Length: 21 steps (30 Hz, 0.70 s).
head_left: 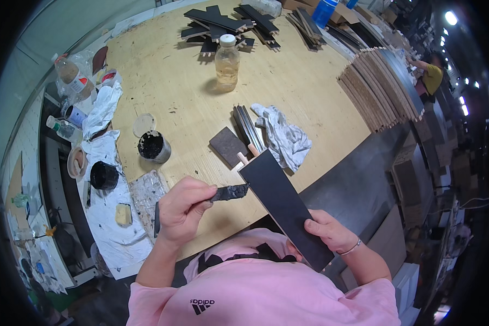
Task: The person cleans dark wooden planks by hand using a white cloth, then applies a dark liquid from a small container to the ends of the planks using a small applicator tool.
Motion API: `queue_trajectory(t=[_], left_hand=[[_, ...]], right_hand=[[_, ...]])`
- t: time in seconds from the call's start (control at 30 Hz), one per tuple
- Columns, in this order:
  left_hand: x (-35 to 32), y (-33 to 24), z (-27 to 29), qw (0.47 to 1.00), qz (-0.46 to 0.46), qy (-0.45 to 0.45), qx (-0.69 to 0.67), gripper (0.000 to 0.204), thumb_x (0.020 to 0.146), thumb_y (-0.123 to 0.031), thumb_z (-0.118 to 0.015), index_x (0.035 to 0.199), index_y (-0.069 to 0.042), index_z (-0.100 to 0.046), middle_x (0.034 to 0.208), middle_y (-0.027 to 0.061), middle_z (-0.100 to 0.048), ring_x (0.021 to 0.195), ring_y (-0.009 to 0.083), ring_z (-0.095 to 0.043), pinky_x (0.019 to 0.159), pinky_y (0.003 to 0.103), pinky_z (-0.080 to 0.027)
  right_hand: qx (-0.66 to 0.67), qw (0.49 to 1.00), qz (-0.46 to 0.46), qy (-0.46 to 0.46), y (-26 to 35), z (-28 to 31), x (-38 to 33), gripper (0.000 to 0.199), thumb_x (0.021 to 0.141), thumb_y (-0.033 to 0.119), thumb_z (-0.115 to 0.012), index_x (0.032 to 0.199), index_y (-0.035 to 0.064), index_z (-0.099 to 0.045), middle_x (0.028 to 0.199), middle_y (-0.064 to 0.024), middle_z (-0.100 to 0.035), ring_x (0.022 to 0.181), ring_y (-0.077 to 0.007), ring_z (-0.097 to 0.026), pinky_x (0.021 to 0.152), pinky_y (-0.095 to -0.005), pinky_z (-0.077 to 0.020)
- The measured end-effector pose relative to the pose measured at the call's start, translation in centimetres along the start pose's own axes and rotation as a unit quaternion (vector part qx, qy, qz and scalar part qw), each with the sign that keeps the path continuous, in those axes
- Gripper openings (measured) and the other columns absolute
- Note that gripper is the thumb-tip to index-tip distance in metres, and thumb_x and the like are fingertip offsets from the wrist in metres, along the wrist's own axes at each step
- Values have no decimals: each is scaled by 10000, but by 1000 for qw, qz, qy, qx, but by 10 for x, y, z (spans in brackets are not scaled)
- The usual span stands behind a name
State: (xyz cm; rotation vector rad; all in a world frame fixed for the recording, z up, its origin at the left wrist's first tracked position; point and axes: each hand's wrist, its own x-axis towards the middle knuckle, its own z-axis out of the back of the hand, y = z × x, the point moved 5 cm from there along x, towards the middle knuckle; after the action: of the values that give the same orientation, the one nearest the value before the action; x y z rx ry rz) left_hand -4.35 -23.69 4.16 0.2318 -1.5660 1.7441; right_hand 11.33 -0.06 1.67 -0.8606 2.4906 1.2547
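My left hand (185, 209) is closed around a flat, black-smeared tool (229, 193); its exact kind is unclear. The tool's tip meets the left long edge of a black board (288, 206), near its far end. My right hand (331, 231) grips that board by its near part, thumb on top and the other fingers mostly hidden beneath. The board slants across the table's front edge, with light wooden dowels (242, 158) sticking out of its far end. Just beyond lie a dark brown block (228, 146), several narrow black strips (245, 126) and a crumpled stained cloth (282, 136).
Left on the table (174, 119) stand an open can of black paint (154, 146) and a black cup (104, 175). A capped bottle of yellowish liquid (227, 64) stands farther back. Black boards (217, 24) are piled behind it. Stacked panels (380, 89) rise at right; another person (432, 79) is beyond.
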Motion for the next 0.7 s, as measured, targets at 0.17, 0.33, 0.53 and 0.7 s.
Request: queue_trajectory(t=[0.17,0.33,0.53,0.7], left_hand=[[-2,1,3,1000,-4,-10,-6,203,797,46,-713,996,16,-682,835,127,-645,681,196,-604,572,274,-469],[-1,0,2,1000,2,20,-2,211,794,55,-713,999,18,-680,846,126,-645,686,198,-606,579,274,-471],[0,-2,4,1000,-6,8,-1,224,788,67,-710,1004,19,-679,848,124,-646,682,199,-603,575,278,-472],[-2,-1,3,999,-11,49,-5,247,769,80,-715,1006,19,-681,851,120,-648,679,199,-596,574,280,-471]], right_hand=[[-9,1000,-6,-11,-2,0,1,427,1024,357,-495,1212,-25,-485,926,-148,-651,744,-196,-669,668,-319,-570],[-19,1000,-6,-14,-2,-1,1,436,1022,366,-499,1219,-23,-486,928,-139,-654,745,-189,-667,671,-309,-564],[-35,999,-10,-28,-2,0,0,437,1020,369,-503,1221,-19,-488,935,-136,-658,755,-181,-666,681,-305,-564],[-30,999,-21,-36,-3,0,0,435,1020,366,-505,1223,-19,-487,935,-138,-659,759,-181,-666,687,-307,-567]])
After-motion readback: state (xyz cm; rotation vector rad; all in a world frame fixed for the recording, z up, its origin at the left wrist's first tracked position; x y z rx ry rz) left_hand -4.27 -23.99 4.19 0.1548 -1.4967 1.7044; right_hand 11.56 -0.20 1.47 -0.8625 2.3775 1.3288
